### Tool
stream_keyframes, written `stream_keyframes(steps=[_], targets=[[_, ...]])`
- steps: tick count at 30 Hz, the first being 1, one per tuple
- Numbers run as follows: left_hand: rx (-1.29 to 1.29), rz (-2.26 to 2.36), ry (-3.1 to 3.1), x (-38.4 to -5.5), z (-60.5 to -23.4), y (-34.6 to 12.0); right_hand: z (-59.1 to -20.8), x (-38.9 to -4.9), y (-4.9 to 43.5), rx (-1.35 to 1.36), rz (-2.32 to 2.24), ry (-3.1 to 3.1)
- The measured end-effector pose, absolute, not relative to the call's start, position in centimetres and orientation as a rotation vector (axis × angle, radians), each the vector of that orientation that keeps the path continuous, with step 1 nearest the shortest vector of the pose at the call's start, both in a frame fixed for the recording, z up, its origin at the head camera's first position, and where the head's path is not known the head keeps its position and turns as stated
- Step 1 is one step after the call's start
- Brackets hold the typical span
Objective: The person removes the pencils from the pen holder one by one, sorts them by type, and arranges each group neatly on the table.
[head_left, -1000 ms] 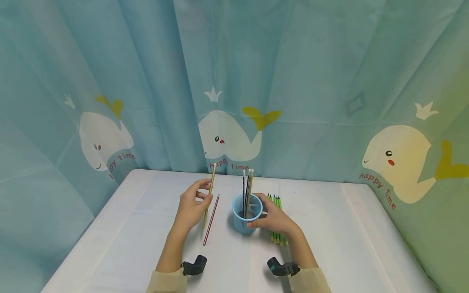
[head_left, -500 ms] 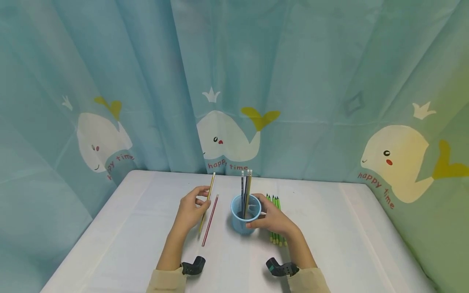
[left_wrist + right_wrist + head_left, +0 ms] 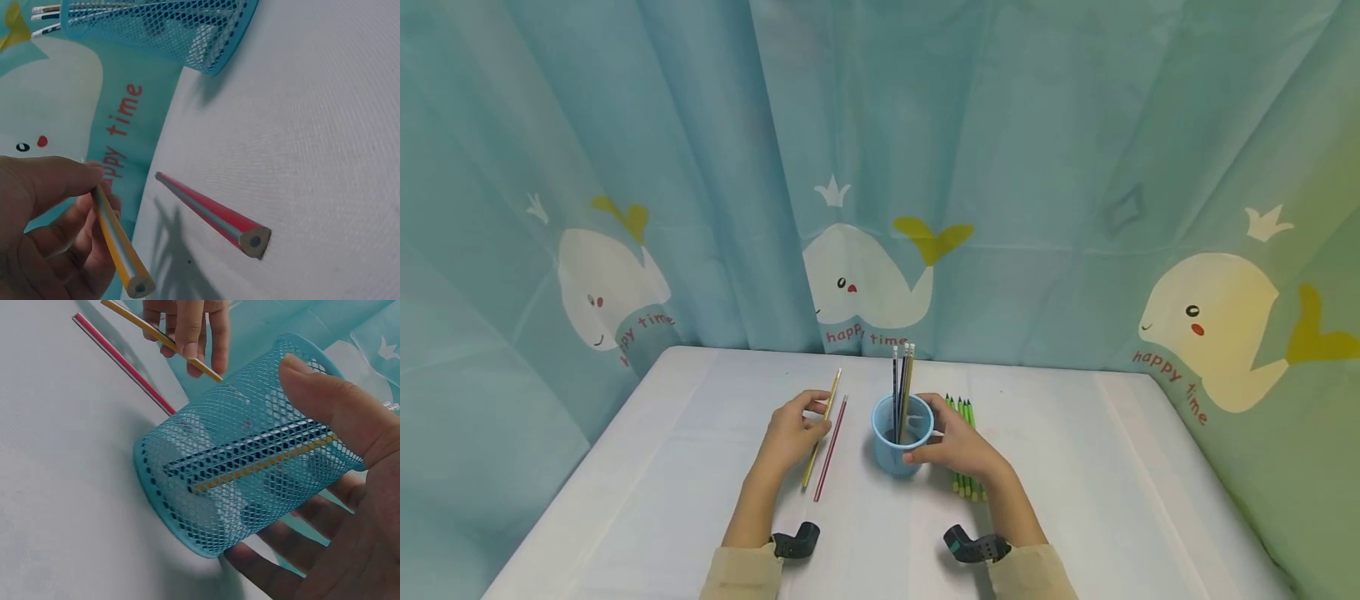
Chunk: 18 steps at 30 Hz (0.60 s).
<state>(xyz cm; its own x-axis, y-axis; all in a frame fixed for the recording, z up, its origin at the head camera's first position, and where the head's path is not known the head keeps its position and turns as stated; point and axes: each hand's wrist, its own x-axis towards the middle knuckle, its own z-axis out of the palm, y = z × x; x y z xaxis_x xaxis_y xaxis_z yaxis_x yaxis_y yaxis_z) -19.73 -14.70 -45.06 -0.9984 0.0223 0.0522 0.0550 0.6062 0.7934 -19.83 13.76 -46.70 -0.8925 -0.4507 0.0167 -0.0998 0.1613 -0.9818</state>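
Observation:
My left hand [image 3: 792, 432] pinches a yellow pencil [image 3: 117, 247] with a silver stripe between thumb and fingers, low over the table left of the cup. Its unsharpened end points at the camera in the left wrist view. Beside it lies a red pencil [image 3: 831, 450] with a silver stripe. My right hand [image 3: 957, 446] holds a light blue mesh pencil cup [image 3: 895, 461] from its right side, thumb near the rim and fingers around the far side. Inside lean dark pencils [image 3: 250, 449] and a yellow one [image 3: 265, 465], eraser ends up.
Several green pencils [image 3: 962, 487] lie in a row on the white table [image 3: 1090, 483], right of the cup and partly behind my right hand. A teal curtain [image 3: 1045, 167] with whale prints hangs along the table's back edge.
The yellow pencil has come down toward the table in my left hand, its lower end nearer to me and beside the red pencil. My right hand stays on the cup.

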Motion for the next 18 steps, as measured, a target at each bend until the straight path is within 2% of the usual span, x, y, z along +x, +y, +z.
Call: stream_keyframes(steps=[18], targets=[[-0.012,-1.311,-2.898,-19.62,-45.55,-15.12,-47.30,-20.26,12.95,-0.408,-1.901,2.153]])
